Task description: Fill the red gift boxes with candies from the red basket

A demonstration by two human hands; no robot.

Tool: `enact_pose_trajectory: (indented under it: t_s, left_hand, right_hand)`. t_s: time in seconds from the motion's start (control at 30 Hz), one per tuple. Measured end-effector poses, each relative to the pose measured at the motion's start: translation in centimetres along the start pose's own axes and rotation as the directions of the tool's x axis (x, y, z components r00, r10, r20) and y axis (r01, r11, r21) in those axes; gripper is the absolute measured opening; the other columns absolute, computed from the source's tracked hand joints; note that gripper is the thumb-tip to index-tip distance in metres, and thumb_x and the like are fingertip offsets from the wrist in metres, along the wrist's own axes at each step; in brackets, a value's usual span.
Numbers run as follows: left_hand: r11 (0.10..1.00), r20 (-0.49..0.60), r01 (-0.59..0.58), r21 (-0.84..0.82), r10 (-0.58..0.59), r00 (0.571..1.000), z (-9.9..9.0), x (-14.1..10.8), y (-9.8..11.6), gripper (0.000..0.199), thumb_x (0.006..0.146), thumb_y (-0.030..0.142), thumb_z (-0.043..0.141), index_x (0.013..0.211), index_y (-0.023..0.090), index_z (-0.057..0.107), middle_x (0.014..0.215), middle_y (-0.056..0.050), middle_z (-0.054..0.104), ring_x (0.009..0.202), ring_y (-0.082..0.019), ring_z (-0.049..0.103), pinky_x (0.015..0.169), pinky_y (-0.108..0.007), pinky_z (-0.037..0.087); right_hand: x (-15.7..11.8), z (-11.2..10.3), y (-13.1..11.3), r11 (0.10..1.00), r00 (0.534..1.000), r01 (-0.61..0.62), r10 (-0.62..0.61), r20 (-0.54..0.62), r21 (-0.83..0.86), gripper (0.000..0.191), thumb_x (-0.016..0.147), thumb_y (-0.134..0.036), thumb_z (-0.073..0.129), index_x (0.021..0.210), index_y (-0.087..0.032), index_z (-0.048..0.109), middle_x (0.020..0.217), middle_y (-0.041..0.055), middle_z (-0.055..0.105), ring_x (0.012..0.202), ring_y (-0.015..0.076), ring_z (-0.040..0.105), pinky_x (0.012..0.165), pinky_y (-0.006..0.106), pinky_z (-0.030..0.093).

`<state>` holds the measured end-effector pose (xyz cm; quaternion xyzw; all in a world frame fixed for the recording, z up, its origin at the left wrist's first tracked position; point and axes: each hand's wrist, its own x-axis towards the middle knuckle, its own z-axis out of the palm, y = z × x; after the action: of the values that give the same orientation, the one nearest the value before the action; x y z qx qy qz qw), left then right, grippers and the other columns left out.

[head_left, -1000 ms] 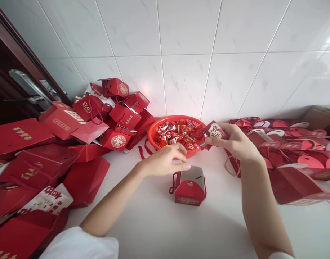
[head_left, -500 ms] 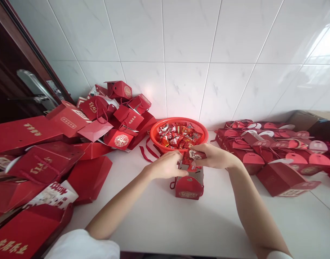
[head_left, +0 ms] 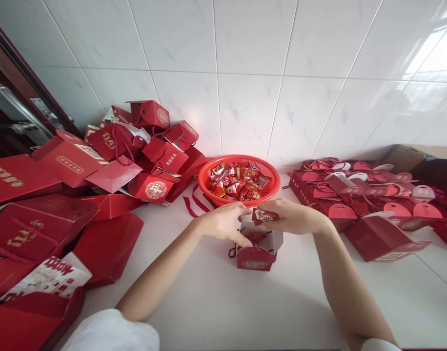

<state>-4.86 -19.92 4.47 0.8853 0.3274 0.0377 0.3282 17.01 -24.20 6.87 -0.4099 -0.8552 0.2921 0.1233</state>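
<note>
A small red box [head_left: 255,258] stands open at the top on the white table, with red wrapped pieces partly visible inside. My left hand [head_left: 225,223] has its thumb and fingers spread at the box's left side, the thumb by its rim. Over the box's back right part, my right hand [head_left: 293,217] grips a red candy packet [head_left: 264,216] with pale print. Just behind both hands sits a red plastic basket [head_left: 205,187] holding many wrapped candies [head_left: 238,183].
Red boxes [head_left: 159,189] lie heaped on the left, near a door handle [head_left: 18,109]. Rows of closed red boxes [head_left: 370,236] stand on the right, before a cardboard box [head_left: 406,161]. A tiled wall [head_left: 253,112] rises behind.
The box top has come open wider between my hands, showing its inside. The candy packet in my right hand no longer hangs over the front part. The view has shifted slightly right.
</note>
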Motion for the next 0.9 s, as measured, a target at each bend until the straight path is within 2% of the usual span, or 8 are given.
enact_pose_trajectory:
  t_s: [0.13, 0.27, 0.37, 0.47, 0.53, 0.67, 0.77, 0.9]
  left_hand:
    - [1.0, -0.038, -0.013, -0.018, 0.012, 0.999, 0.2, 0.2, -0.3, 0.073, 0.057, 0.043, 0.089, 0.124, 0.023, 0.066, 0.12, -0.006, 0.066, 0.108, -0.027, 0.063, 0.087, -0.031, 0.048]
    - [0.999, -0.046, -0.035, -0.003, 0.035, 0.998, 0.3, 0.1, -0.6, 0.064, 0.059, 0.042, 0.088, 0.117, 0.024, 0.069, 0.116, -0.005, 0.067, 0.106, -0.027, 0.064, 0.086, -0.031, 0.049]
    - [1.0, -0.04, -0.025, 0.004, 0.025, 0.999, 0.3, -0.1, -0.6, 0.061, 0.06, 0.042, 0.088, 0.115, 0.025, 0.069, 0.115, -0.004, 0.067, 0.105, -0.027, 0.063, 0.085, -0.03, 0.049]
    - [1.0, -0.015, 0.021, -0.005, -0.021, 1.0, 0.2, -0.3, -0.4, 0.068, 0.06, 0.043, 0.088, 0.122, 0.025, 0.066, 0.117, -0.005, 0.064, 0.105, -0.026, 0.063, 0.085, -0.031, 0.048]
    - [1.0, 0.017, 0.028, -0.004, -0.028, 0.999, 0.1, -0.4, -0.2, 0.069, 0.062, 0.043, 0.087, 0.124, 0.025, 0.065, 0.116, -0.005, 0.063, 0.104, -0.026, 0.062, 0.084, -0.031, 0.048]
    - [1.0, 0.019, -0.005, -0.017, 0.006, 1.0, 0.0, -0.5, 0.1, 0.073, 0.064, 0.039, 0.086, 0.132, 0.028, 0.062, 0.118, -0.004, 0.061, 0.107, -0.025, 0.06, 0.084, -0.03, 0.047]
    - [1.0, 0.018, 0.012, -0.021, -0.012, 1.0, 0.1, -0.5, 0.1, 0.077, 0.064, 0.04, 0.085, 0.135, 0.028, 0.06, 0.119, -0.005, 0.061, 0.104, -0.025, 0.06, 0.083, -0.03, 0.047]
    - [0.999, 0.007, 0.035, -0.035, -0.035, 0.999, 0.2, -0.4, 0.1, 0.077, 0.068, 0.047, 0.082, 0.138, 0.024, 0.058, 0.127, -0.009, 0.059, 0.111, -0.028, 0.059, 0.087, -0.032, 0.047]
  right_hand:
    - [0.0, 0.2, -0.2, 0.998, 0.998, 0.062, -0.062, 0.025, 0.009, 0.016, 0.091, -0.026, 0.058, 0.097, -0.02, 0.071, 0.085, 0.0039, 0.07, 0.078, 0.018, 0.062, 0.07, 0.029, 0.047]
    - [0.2, 0.4, -0.4, 0.992, 0.992, 0.122, -0.121, -0.024, 0.037, 0.022, 0.096, -0.03, 0.053, 0.101, -0.02, 0.072, 0.086, 0.0039, 0.071, 0.073, 0.0156, 0.062, 0.065, 0.026, 0.047]
    - [0.4, 0.6, -0.4, 0.994, 0.993, 0.111, -0.11, -0.044, 0.013, 0.024, 0.096, -0.031, 0.056, 0.11, -0.019, 0.071, 0.09, 0.0043, 0.072, 0.072, 0.0144, 0.062, 0.063, 0.025, 0.046]
    - [0.4, 0.8, -0.3, 0.997, 0.997, 0.069, -0.069, 0.016, -0.02, 0.02, 0.091, -0.026, 0.064, 0.107, -0.02, 0.073, 0.083, 0.0028, 0.072, 0.07, 0.0145, 0.062, 0.06, 0.024, 0.045]
    - [0.3, 0.8, -0.2, 0.999, 0.999, 0.041, -0.041, 0.035, -0.015, 0.024, 0.089, -0.025, 0.066, 0.111, -0.022, 0.073, 0.088, 0.003, 0.074, 0.073, 0.0154, 0.064, 0.062, 0.024, 0.046]
    - [0.1, 0.4, -0.2, 0.998, 0.997, 0.068, -0.067, -0.046, 0.009, 0.033, 0.093, -0.026, 0.059, 0.125, -0.024, 0.068, 0.108, 0.0057, 0.075, 0.088, 0.0176, 0.068, 0.073, 0.027, 0.051]
    - [-0.5, -0.1, -0.5, 0.994, 0.991, 0.105, -0.106, -0.08, -0.009, 0.031, 0.094, -0.027, 0.058, 0.122, -0.023, 0.069, 0.104, 0.006, 0.075, 0.092, 0.0188, 0.069, 0.078, 0.028, 0.053]
    - [-1.6, -0.6, -0.9, 0.996, 0.987, 0.071, -0.077, -0.144, -0.048, 0.026, 0.092, -0.025, 0.06, 0.115, -0.023, 0.072, 0.103, 0.0064, 0.076, 0.088, 0.0197, 0.07, 0.072, 0.029, 0.053]
